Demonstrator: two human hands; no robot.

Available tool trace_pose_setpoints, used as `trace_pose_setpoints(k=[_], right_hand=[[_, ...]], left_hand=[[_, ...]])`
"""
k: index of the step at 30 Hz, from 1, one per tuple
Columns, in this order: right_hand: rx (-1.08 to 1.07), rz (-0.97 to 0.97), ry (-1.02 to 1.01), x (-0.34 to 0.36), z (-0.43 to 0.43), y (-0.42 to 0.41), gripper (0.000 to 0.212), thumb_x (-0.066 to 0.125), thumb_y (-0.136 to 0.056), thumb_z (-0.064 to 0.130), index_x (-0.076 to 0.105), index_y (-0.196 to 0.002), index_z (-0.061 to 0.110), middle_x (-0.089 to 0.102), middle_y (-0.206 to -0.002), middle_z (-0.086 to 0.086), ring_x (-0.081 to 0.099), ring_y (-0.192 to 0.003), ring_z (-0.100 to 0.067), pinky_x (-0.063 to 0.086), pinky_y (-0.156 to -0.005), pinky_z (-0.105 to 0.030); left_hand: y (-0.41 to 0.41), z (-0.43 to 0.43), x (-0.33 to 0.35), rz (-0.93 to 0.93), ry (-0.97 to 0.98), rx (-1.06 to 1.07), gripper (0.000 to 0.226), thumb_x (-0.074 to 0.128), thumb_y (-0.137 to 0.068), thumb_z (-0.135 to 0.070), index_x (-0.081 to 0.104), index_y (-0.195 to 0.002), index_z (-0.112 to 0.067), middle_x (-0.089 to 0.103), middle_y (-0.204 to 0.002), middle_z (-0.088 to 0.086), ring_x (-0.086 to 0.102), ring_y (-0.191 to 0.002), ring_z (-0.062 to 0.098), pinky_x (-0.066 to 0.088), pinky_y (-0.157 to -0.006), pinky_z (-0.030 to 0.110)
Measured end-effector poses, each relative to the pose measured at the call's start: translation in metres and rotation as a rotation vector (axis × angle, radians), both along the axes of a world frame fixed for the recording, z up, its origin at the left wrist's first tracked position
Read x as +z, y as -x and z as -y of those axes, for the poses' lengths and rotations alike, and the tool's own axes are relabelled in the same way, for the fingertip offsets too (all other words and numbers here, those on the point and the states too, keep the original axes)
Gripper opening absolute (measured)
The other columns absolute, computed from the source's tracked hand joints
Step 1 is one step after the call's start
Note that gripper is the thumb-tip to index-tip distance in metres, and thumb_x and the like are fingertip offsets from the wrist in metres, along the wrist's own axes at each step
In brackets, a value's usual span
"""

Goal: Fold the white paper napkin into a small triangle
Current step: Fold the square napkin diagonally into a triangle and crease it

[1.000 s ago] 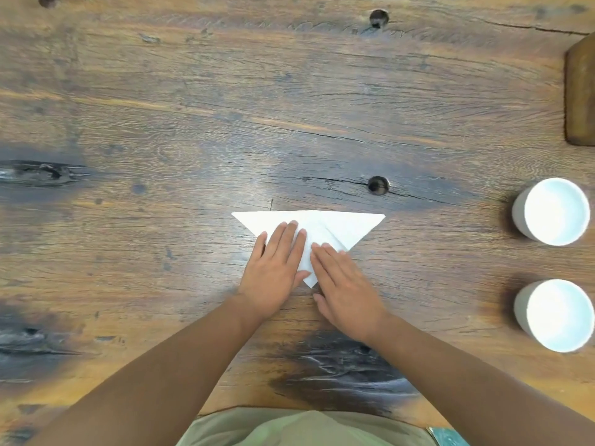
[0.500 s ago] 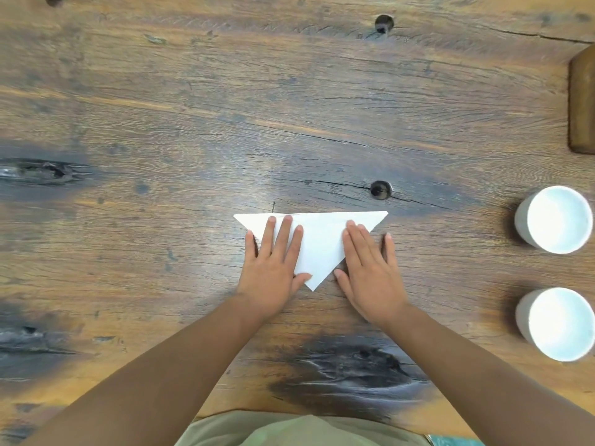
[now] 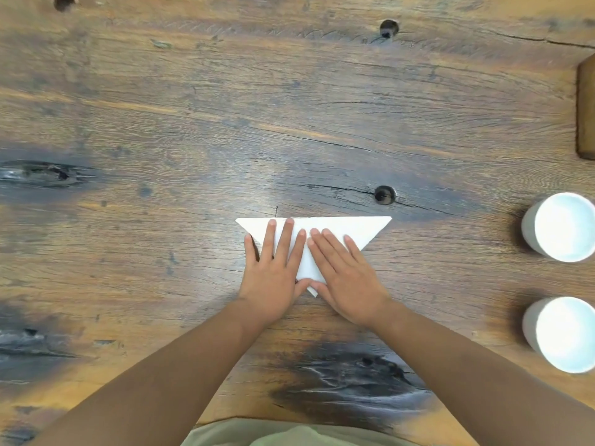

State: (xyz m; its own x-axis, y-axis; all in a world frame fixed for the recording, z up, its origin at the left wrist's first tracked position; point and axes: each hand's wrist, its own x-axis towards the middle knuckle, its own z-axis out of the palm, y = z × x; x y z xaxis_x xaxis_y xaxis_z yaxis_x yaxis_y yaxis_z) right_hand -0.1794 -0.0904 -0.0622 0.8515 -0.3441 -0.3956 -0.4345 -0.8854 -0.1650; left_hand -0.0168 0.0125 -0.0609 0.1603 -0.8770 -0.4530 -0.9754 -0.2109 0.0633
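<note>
the left hand (image 3: 272,272) is lying flat and open on the white paper napkin (image 3: 335,228), fingers spread and pointing away from the body, palm covering the napkin's left half. the right hand (image 3: 346,275) is pressing down just beside it, also flat and open, its fingers angling slightly toward the left hand so the two sets of fingertips are nearly meeting over the middle of the paper. neither hand is gripping or pinching anything; both are simply resting palm-down, side by side, with the thumbs almost touching near the napkin's lower point.

the napkin is lying on the wooden table (image 3: 193,123), directly in front of the person, already showing as a triangle: one long straight edge on the far side, its two sloping sides running down to a point that is peeking out between the thumbs. so a diagonal fold seems done, and the hands appear to be flattening it. judging by the word small in the task, at least one more fold in half is probably still waiting.

further out, two white cups (image 3: 560,226) (image 3: 561,334) are standing at the right, well apart from the napkin, and a brown wooden object (image 3: 586,107) is showing at the far right edge.
</note>
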Motion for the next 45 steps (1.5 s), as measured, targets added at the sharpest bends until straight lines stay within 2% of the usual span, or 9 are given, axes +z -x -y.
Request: trace_pose_setpoints(k=[7,10,14,17,22,29,37,40,45], right_hand=[[-0.151,-0.058,0.06,-0.003,0.034,0.015,0.073,0.008,-0.101,0.053,-0.008,-0.156,0.008,-0.013,-0.165,-0.008,-0.013,-0.152,-0.022,0.004,-0.123,-0.049],[-0.134,-0.038,0.062,-0.005,0.037,0.019,0.074,0.012,-0.101,0.053,-0.005,-0.156,0.007,-0.01,-0.165,-0.008,-0.009,-0.152,-0.023,0.007,-0.123,-0.05],[-0.239,-0.037,0.057,-0.008,0.046,0.029,0.074,0.016,-0.102,0.055,-0.005,-0.157,0.009,-0.009,-0.166,-0.007,-0.01,-0.152,-0.022,0.004,-0.123,-0.052],[-0.288,-0.019,0.066,-0.009,0.054,0.041,0.075,0.019,-0.101,0.055,-0.003,-0.157,0.01,-0.007,-0.166,-0.006,-0.007,-0.153,-0.021,0.003,-0.122,-0.054],[-0.371,-0.062,0.118,-0.008,0.068,0.061,0.075,0.011,-0.102,0.059,-0.002,-0.157,0.011,-0.005,-0.167,-0.006,-0.007,-0.153,-0.019,0.003,-0.121,-0.056],[-0.454,-0.017,0.096,-0.001,0.057,0.048,0.077,0.008,-0.101,0.061,-0.004,-0.157,0.009,-0.011,-0.166,-0.007,-0.011,-0.152,-0.02,-0.001,-0.121,-0.054],[-0.157,0.023,-0.064,0.005,-0.012,-0.015,0.075,0.013,-0.101,0.055,-0.002,-0.156,0.006,-0.009,-0.165,-0.01,-0.012,-0.152,-0.023,0.006,-0.122,-0.053],[-0.131,-0.01,-0.072,0.001,-0.016,-0.027,0.075,0.012,-0.101,0.054,-0.005,-0.156,0.007,-0.014,-0.165,-0.009,-0.016,-0.151,-0.022,0.004,-0.122,-0.051],[-0.133,-0.035,-0.023,0.0,-0.003,-0.012,0.074,0.01,-0.102,0.055,-0.007,-0.156,0.008,-0.015,-0.165,-0.007,-0.015,-0.151,-0.021,0.004,-0.122,-0.051]], left_hand=[[-0.003,-0.002,-0.002,0.005,0.027,0.043,0.096,0.028,-0.089,-0.075,-0.007,-0.156,-0.015,-0.014,-0.164,0.014,-0.015,-0.148,0.041,0.012,-0.111,0.072],[-0.008,0.0,-0.003,0.005,0.029,0.074,0.102,0.027,-0.086,-0.08,-0.006,-0.156,-0.014,-0.013,-0.164,0.015,-0.012,-0.149,0.042,0.013,-0.111,0.072],[-0.009,0.0,-0.005,0.002,0.029,0.097,0.106,0.024,-0.083,-0.084,-0.006,-0.156,-0.014,-0.014,-0.164,0.014,-0.012,-0.148,0.044,0.016,-0.11,0.073],[-0.011,0.0,-0.008,0.007,0.013,0.138,0.11,0.018,-0.079,-0.089,-0.011,-0.156,-0.015,-0.018,-0.163,0.014,-0.015,-0.147,0.046,0.011,-0.11,0.074],[-0.014,0.0,-0.011,0.014,0.018,0.167,0.114,0.017,-0.074,-0.093,-0.011,-0.156,-0.02,-0.017,-0.164,0.012,-0.013,-0.146,0.049,0.004,-0.108,0.076],[-0.014,0.0,-0.012,-0.001,0.026,0.186,0.114,0.018,-0.073,-0.094,-0.008,-0.156,-0.021,-0.016,-0.164,0.01,-0.013,-0.146,0.05,0.008,-0.106,0.079],[-0.013,0.001,-0.009,-0.027,0.008,0.19,0.106,0.013,-0.076,-0.088,-0.011,-0.156,-0.022,-0.023,-0.163,0.009,-0.02,-0.145,0.048,0.005,-0.107,0.078],[-0.013,0.001,-0.008,-0.02,-0.001,0.178,0.103,0.014,-0.076,-0.081,-0.016,-0.154,-0.022,-0.028,-0.161,0.009,-0.022,-0.144,0.049,0.009,-0.106,0.078],[-0.013,0.001,-0.009,-0.021,0.005,0.19,0.109,0.012,-0.075,-0.092,-0.015,-0.155,-0.022,-0.026,-0.162,0.008,-0.023,-0.144,0.048,0.003,-0.107,0.077]])
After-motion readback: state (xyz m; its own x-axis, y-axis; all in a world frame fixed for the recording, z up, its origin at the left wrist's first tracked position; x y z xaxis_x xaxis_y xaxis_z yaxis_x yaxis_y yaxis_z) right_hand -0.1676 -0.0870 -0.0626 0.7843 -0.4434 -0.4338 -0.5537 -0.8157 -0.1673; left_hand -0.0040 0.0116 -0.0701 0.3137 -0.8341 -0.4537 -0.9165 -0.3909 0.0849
